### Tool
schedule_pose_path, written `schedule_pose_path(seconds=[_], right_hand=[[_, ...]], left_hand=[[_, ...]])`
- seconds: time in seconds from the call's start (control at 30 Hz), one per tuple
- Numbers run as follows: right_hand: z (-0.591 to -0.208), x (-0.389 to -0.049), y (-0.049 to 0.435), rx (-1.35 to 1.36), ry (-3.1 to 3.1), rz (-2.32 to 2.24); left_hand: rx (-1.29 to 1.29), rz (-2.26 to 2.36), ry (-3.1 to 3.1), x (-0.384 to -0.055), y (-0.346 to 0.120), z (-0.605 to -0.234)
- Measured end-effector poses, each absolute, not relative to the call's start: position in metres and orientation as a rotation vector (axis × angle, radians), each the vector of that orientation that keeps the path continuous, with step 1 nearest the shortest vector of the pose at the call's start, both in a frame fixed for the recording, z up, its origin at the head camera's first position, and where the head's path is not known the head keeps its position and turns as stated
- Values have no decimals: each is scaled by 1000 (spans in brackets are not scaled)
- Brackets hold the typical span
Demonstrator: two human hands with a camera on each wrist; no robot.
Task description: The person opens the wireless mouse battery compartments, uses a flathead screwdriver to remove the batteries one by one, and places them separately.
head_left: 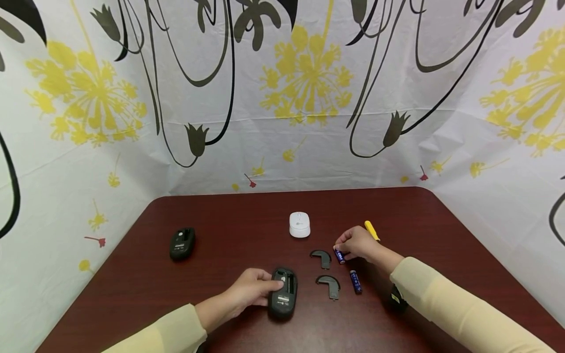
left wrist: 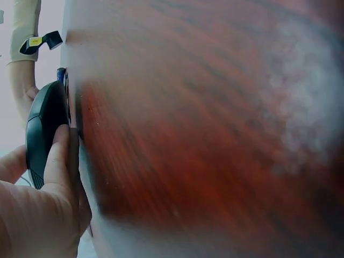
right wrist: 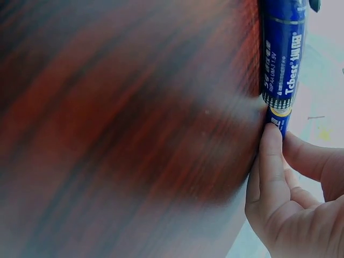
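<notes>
My left hand (head_left: 248, 293) grips a black computer mouse (head_left: 283, 300), turned underside up with its battery compartment uncovered. The left wrist view shows the same mouse (left wrist: 45, 118) edge-on, fingers along its side. Farther right, my right hand (head_left: 356, 243) pinches a blue AA battery (head_left: 339, 256) close over the table. A second blue battery (head_left: 355, 282) lies nearer to me; in the right wrist view this second battery (right wrist: 285, 54) fills the foreground, with the pinched battery (right wrist: 277, 119) behind it. Two dark curved covers (head_left: 321, 258) lie between the hands.
A white mouse (head_left: 299, 225) stands at the back middle of the dark red table (head_left: 238, 220). Another black mouse (head_left: 182, 243) lies at the left, underside up. A yellow-handled tool (head_left: 372, 230) lies behind my right hand. Patterned cloth (head_left: 265, 162) hangs around the table.
</notes>
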State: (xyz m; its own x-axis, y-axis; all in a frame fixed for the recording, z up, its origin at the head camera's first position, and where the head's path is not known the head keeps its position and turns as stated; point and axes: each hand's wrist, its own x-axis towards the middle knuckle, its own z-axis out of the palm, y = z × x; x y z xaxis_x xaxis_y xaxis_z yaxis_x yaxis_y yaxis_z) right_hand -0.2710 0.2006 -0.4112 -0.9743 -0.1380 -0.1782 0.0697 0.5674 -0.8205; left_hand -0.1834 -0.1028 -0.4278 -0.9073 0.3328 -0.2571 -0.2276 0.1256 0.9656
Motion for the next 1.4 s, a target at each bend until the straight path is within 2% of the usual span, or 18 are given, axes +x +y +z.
schedule_pose_path(seconds=[1.4], right_hand=[[-407, -268, 203, -57, 2543, -1374]], left_hand=[[147, 1478, 2269, -184, -114, -415]])
